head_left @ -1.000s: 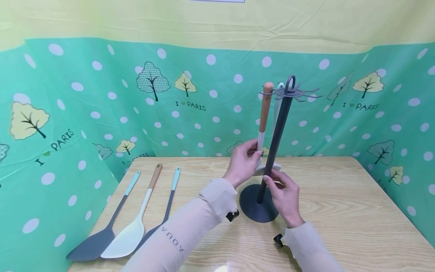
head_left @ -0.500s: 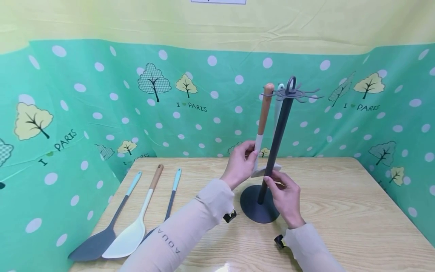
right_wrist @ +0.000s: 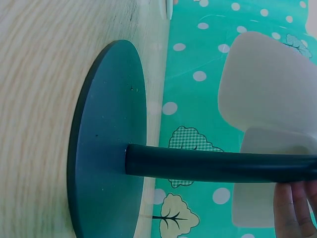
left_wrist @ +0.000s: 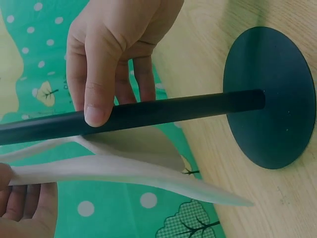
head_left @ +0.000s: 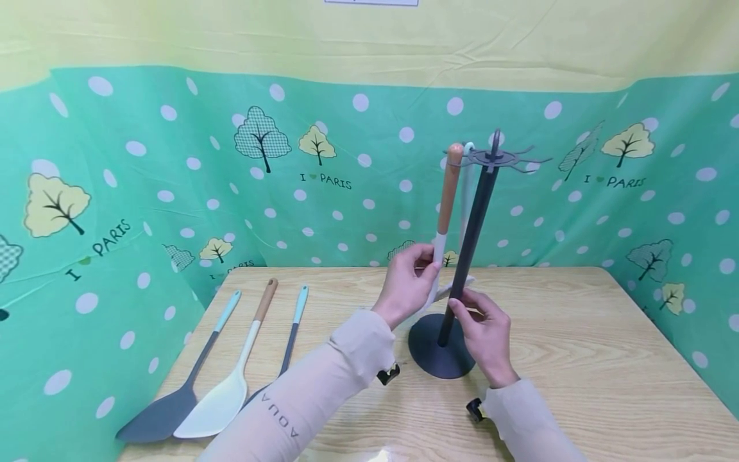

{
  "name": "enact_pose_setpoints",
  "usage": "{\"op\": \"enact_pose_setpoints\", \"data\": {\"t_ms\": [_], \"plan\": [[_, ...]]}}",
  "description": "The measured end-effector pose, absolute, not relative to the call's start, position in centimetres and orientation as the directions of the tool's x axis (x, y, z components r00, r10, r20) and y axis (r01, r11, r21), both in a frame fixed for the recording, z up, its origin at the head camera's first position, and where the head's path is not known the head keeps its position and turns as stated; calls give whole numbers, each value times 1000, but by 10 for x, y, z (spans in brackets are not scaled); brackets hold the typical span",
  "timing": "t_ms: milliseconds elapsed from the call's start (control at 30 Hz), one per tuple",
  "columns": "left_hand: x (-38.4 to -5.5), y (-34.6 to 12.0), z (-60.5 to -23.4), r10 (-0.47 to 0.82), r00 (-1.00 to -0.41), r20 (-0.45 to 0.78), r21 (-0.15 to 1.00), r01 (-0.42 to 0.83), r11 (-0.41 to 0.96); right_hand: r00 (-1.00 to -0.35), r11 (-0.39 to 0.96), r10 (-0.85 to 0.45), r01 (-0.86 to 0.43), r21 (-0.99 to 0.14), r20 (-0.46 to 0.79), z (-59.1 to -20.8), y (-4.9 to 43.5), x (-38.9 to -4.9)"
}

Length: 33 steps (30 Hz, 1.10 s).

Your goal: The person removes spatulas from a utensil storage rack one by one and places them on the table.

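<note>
My left hand pinches the white shaft of a spatula with a brown handle, held nearly upright. The handle's top is at the hook ring of a black utensil stand; whether a hook passes through it cannot be made out. My right hand grips the stand's pole low down, thumb across the front. Behind the pole hangs a second spatula with a mint handle end. In the left wrist view, the held spatula's pale blade lies beside the pole, the other blade behind it.
To the left on the wooden table lie a grey turner with a mint handle, a white turner with a brown handle and a grey utensil partly behind my left sleeve. A green dotted curtain surrounds the table.
My left hand has moved slightly down and left with the brown-handled spatula. The hook ring has turned a little, and the mint-handled spatula has shifted left. My right hand keeps its place.
</note>
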<state>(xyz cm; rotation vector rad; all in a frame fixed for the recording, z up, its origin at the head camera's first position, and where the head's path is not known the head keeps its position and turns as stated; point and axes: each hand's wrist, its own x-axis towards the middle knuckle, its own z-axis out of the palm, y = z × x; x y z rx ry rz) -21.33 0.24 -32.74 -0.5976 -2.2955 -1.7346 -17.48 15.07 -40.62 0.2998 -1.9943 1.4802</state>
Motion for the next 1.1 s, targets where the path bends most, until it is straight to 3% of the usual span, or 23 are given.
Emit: {"op": "enact_pose_setpoints", "data": {"t_ms": [733, 1100], "plan": [[-197, -1, -333, 199, -885, 422, 879, 453, 148, -766, 363, 188, -527, -768, 614, -408, 151, -176], [-163, -3, -302, 209, -858, 470, 851, 503, 153, -782, 360, 209, -497, -789, 587, -408, 150, -177]]}}
